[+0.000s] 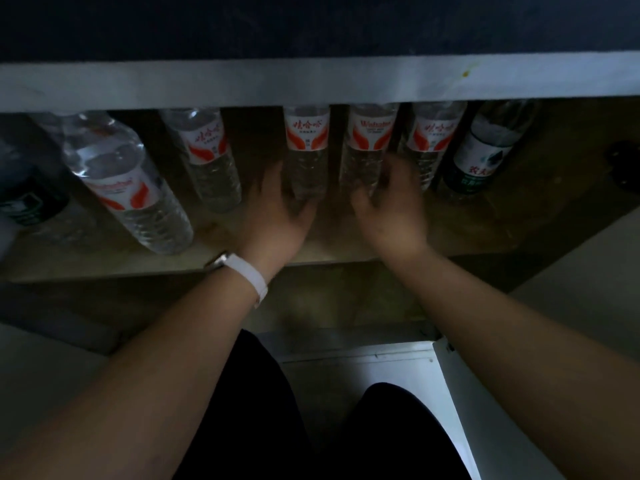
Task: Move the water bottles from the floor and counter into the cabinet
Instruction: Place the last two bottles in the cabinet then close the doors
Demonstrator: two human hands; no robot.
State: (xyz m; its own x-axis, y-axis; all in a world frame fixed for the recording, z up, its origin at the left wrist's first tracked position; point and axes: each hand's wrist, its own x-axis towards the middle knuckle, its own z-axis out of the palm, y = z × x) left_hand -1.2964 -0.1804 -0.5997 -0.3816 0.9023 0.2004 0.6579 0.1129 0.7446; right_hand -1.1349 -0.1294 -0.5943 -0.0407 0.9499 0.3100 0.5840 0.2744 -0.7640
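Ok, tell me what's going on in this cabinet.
A person reaches both hands into the cabinet shelf, where water bottles stand in a row. The left hand, with a white wristband, is at the base of one red-labelled bottle; the right hand, blurred, is at the base of the next bottle. Whether either grips cannot be told.

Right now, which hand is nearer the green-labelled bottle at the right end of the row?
Right. The right hand is a little left of the green-labelled bottle; the left hand lies farther left, beyond the right hand.
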